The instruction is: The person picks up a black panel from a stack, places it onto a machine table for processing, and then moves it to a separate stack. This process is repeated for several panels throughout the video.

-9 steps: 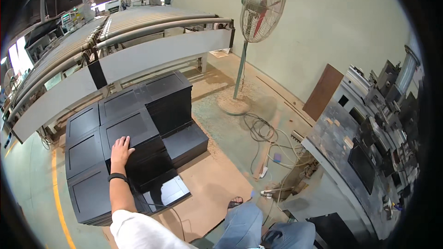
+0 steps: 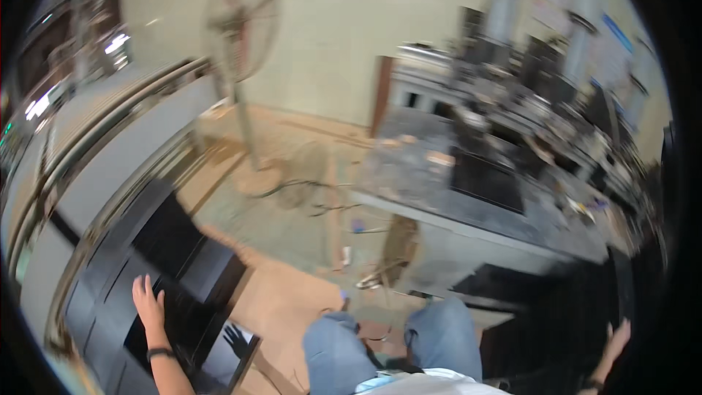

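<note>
My left hand (image 2: 150, 303), with a dark band at the wrist, is over the stacks of black framed panels (image 2: 102, 300) at the lower left. Its fingers are spread and it holds nothing. Blur hides whether it touches the panels. A glossy panel (image 2: 223, 358) lies low beside the stacks, with a dark hand shape showing on it. At the lower right edge, my right hand (image 2: 619, 338) is beside a dark mass of black panels (image 2: 556, 329). Its thumb stands apart from the blurred fingers, and nothing shows in it.
A machine table (image 2: 417, 168) with a black panel (image 2: 486, 181) on it stands ahead on the right. A roller conveyor (image 2: 124, 110) runs along the left. The pedestal fan (image 2: 241, 25) stands by the wall. Cables (image 2: 300, 189) and cardboard (image 2: 292, 296) lie on the floor.
The view has swung right, bringing the machine table nearer the middle. My left hand, earlier flat on a panel stack, now has its fingers raised and spread. My right hand has come into view.
</note>
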Motion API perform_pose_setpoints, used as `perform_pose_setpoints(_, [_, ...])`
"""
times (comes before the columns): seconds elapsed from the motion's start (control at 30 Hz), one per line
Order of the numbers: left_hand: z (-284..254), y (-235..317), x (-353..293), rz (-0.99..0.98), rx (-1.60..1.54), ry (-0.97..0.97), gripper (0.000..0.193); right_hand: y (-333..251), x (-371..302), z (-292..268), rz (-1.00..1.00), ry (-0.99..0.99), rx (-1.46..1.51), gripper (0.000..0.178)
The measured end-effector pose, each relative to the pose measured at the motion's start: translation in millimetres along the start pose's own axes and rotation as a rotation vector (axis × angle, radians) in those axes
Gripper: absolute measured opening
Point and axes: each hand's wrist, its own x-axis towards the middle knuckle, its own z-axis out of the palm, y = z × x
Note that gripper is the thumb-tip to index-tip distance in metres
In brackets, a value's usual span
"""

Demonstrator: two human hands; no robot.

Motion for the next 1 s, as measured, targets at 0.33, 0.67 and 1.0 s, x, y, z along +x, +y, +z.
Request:
perform_pose_setpoints(0.33, [-66, 649, 41, 1.151, -1.028, -0.059, 0.045, -180, -17, -139, -0.176, 0.154, 0.446, 0.045])
perform_pose_setpoints(0.67, [-55, 771, -6, 1.165, -0.727, -0.256, 0.074, -356, 82, -82, -0.669, 0.131, 0.905, 0.048])
perform_pose_setpoints(1.0, [-100, 456, -44, 1.038, -0.540, 0.052, 0.035, -487, 125, 30, -1.026, -0.201, 0.806, 0.047])
